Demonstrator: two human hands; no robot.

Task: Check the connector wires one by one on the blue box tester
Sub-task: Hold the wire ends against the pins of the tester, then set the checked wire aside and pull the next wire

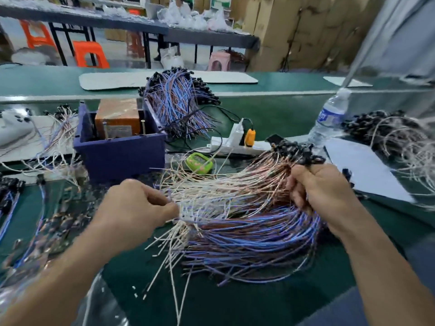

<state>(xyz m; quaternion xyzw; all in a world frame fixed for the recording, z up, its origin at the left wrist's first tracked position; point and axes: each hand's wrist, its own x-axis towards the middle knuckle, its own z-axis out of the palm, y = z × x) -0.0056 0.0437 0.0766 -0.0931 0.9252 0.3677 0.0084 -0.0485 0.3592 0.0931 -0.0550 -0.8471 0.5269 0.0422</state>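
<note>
A big bundle of connector wires [240, 222], white, brown and blue strands with black connectors at one end, lies on the green table in front of me. My right hand [322, 189] grips the bundle near its black connector end. My left hand [138, 208] pinches the loose white wire tips at the bundle's left side. The blue box tester [120, 149] stands behind my left hand, open on top, with an orange-brown block inside and two upright pins.
Another wire bundle [179, 102] leans behind the tester. More wires lie at the left [54, 128] and far right [397, 137]. A green timer [199, 162], white power strip [237, 143], water bottle [329, 118] and white sheet [362, 168] sit nearby.
</note>
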